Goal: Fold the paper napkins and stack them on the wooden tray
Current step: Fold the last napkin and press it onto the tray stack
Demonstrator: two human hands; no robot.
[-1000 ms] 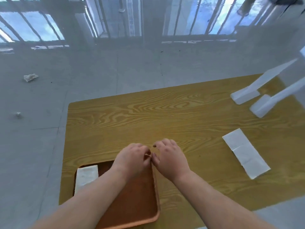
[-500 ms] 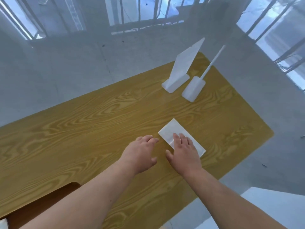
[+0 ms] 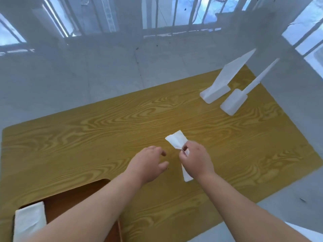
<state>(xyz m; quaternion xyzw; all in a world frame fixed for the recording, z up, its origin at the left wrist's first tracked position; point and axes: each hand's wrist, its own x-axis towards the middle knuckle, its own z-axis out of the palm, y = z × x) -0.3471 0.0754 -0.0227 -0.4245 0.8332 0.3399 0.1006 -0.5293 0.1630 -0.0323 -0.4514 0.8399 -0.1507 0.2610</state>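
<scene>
Head view, looking down on a yellow wood-grain table (image 3: 122, 130) over a pale tiled floor (image 3: 87, 75).

Right hand (image 3: 196, 162): fingers pinched together on a white paper napkin (image 3: 176, 139), gripping it at its middle. The napkin's far end fans out beyond the fingertips above the table surface; its near end shows below the palm, toward the wrist. Napkin sits roughly at table centre, right of the left hand. Whether the far end touches the tabletop cannot be told.

Left hand (image 3: 148, 163): palm down, fingers spread and loosely curled, holding nothing. It is just beside the right hand, a narrow gap of table between them. Cannot tell whether it rests on the wood or hangs just above it.

Wooden tray (image 3: 76, 198): reddish-brown, rounded corner, at the near left of the table, partly covered by the left forearm (image 3: 83, 212). One folded white napkin (image 3: 28, 222) lies flat in the tray's left part, cut off by the lower picture edge.

Far right corner of the table: two white stands (image 3: 218, 92) side by side, nearly touching; the left one carries a broad slanted panel, the right one a thin slanted rod. Well apart from both hands.

Background: barred windows (image 3: 174, 13) beyond the floor
</scene>
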